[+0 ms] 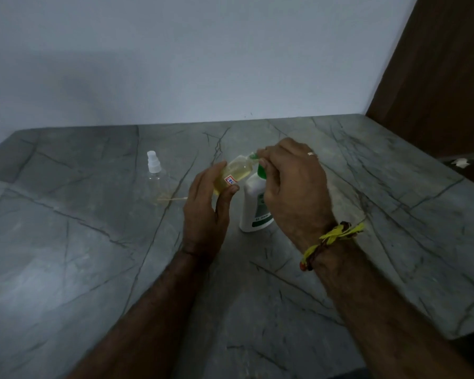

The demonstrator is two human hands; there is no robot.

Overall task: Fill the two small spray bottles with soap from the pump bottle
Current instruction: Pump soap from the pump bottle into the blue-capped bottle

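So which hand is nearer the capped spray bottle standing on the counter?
Left. The left hand is just right of the capped bottle, holding the other small bottle; the right hand is farther right, over the pump bottle.

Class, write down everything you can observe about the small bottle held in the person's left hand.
The small spray bottle is clear plastic, holding pale yellow liquid through most of its body. A white label with red and blue print sits on its side. It is tilted, neck pointing up and right toward the green pump head of the white pump bottle. The left hand grips its lower body between fingers and thumb; the right hand covers its neck, so its top is hidden.
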